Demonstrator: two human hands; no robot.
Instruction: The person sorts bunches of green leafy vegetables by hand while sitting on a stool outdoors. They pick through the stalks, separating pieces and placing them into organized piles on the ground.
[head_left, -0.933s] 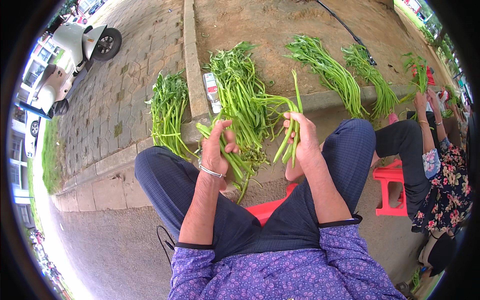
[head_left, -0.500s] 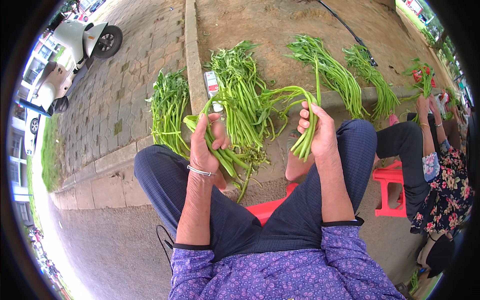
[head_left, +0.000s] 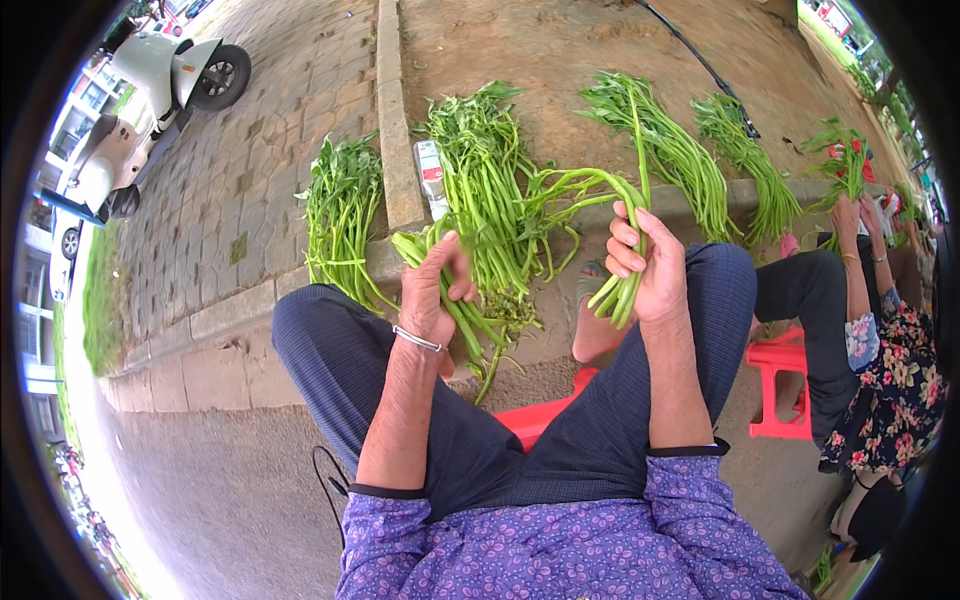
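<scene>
My left hand is closed around a loose bundle of thick green stems, which stick out above the thumb and hang down past the palm. Its fingertips are smeared by motion. In my right hand the fingers wrap a second bunch of long green stalks, their cut ends pointing down. Thin stalks from that bunch arch leftward toward a large leafy pile of greens, which looks like water spinach. Small trimmings lie between my knees, below the pile.
More greens lie at left and right. A white and red pack rests beside the kerb. I sit on a red stool. At right, another person's hands hold greens near a red stool. A scooter stands far left.
My left hand has shifted a little to the right with its stems. My right hand has also moved slightly right, still gripping its bunch.
</scene>
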